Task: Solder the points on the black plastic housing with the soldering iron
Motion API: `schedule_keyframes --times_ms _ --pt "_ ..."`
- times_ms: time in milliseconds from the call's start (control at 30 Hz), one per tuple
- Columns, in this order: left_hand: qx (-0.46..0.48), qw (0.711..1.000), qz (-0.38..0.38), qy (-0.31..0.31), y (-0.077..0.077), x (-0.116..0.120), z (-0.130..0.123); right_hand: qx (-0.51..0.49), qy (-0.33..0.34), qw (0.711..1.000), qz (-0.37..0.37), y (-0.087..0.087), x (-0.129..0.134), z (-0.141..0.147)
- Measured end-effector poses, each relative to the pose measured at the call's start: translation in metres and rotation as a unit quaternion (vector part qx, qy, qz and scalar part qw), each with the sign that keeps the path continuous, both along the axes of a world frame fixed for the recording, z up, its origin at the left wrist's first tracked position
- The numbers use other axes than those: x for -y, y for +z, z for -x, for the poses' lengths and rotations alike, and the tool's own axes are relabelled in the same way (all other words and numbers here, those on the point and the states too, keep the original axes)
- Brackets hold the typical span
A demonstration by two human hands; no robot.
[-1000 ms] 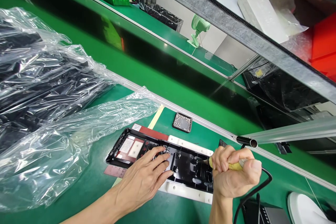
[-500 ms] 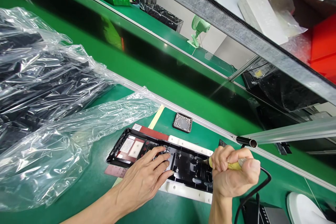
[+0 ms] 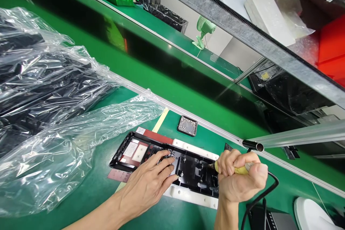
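Observation:
A long black plastic housing (image 3: pixel 188 170) lies in a white fixture (image 3: pixel 188 194) on the green bench. My left hand (image 3: pixel 151 176) rests on the housing's middle with its fingers spread flat and slightly apart. On the right, my right hand (image 3: pixel 239 176) is wrapped round the yellow handle of a corded tool (image 3: pixel 235 169). The tool's metal tip points left into the housing's right part; its exact contact point is too small to tell. A black cable runs from the tool's rear. Beneath the housing's left end is a reddish board (image 3: pixel 118 175).
A small black tray (image 3: pixel 187 125) of tiny metal parts sits behind the fixture. Clear plastic sheeting (image 3: pixel 81 143) covers black pieces at left. A metal rail (image 3: pixel 210 125) borders the bench. At lower right are a black box (image 3: pixel 277 219) and a white round object (image 3: pixel 309 214).

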State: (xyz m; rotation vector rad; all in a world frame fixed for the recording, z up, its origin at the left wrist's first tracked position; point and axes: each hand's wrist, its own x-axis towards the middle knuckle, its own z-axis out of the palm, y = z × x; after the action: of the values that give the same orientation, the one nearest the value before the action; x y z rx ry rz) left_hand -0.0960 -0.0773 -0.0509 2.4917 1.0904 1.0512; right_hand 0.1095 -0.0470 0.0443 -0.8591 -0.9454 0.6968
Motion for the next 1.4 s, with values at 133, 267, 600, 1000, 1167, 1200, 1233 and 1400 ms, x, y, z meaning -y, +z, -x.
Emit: schedule_keyframes --times_ms 133,267,600,1000,1167,1200,1233,1400 --pt "-0.001 1.0 -0.003 0.0 -0.0013 -0.0001 -0.0004 0.003 -0.003 1.0 -0.002 0.0004 0.001 0.0013" --pt "0.0 1.0 0.003 -0.004 -0.0023 -0.0001 0.0001 0.003 -0.014 1.0 -0.001 0.0005 0.0011 0.0031" --pt "-0.003 1.0 0.014 -0.006 -0.004 0.001 0.0001 -0.001 -0.016 1.0 0.002 0.0023 -0.0009 0.0045" --pt "0.001 1.0 0.014 -0.006 -0.0034 0.0005 0.0002 0.013 0.001 1.0 -0.006 -0.0032 0.0011 0.0" --pt "0.001 1.0 0.015 -0.006 -0.0039 0.0005 0.0005 0.011 0.006 1.0 -0.005 -0.0033 0.0 0.0001" --pt "0.0 1.0 0.015 -0.006 -0.0038 0.0005 0.0005 0.009 0.006 1.0 -0.004 -0.0033 0.0 0.0" --pt "-0.002 1.0 0.015 -0.006 -0.0036 0.0004 0.0005 0.009 0.005 1.0 -0.003 -0.0032 0.0 -0.0001" --pt "-0.011 1.0 0.008 -0.004 -0.0024 0.0001 0.0003 0.01 0.004 1.0 -0.004 -0.0032 0.0009 -0.0006"
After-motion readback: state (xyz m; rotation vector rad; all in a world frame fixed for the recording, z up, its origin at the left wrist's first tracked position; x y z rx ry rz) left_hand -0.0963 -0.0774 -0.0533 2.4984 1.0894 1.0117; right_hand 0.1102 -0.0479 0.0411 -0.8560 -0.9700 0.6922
